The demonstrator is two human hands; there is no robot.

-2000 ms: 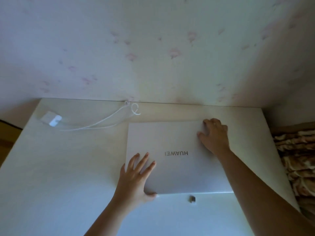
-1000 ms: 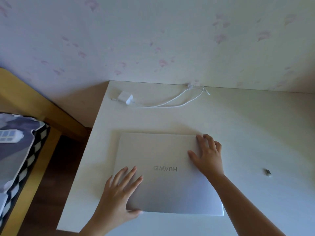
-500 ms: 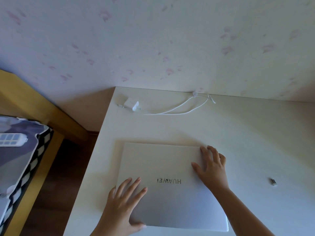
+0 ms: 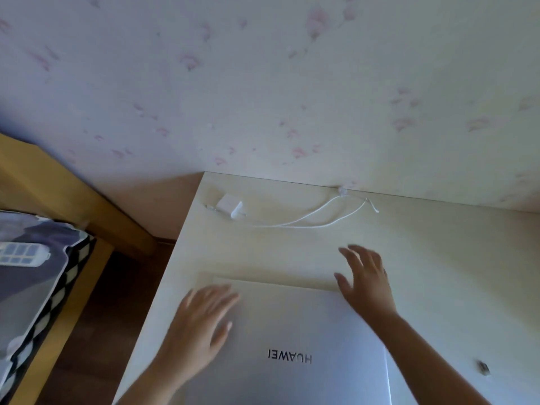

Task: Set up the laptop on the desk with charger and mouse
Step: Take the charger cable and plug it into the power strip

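Note:
A closed silver laptop (image 4: 292,331) with a dark logo lies flat on the pale desk (image 4: 438,273), near its front left. My left hand (image 4: 198,320) hovers over the lid's far left corner, fingers spread and blurred. My right hand (image 4: 365,279) is over the lid's far right corner, fingers apart and reaching past the far edge. Neither hand holds anything. A white charger block (image 4: 229,205) sits at the desk's far left corner, its white cable (image 4: 315,217) looping along the back edge. No mouse is visible.
A small dark USB dongle (image 4: 483,368) lies on the desk at the right. The flowered wall stands directly behind the desk. To the left are a wooden bed frame (image 4: 43,182), patterned bedding (image 4: 32,276) and dark floor.
Both hands have lifted off the lid and moved toward its far edge. The view has tipped up, so the laptop sits lower in frame. The laptop itself stays on the desk's left side.

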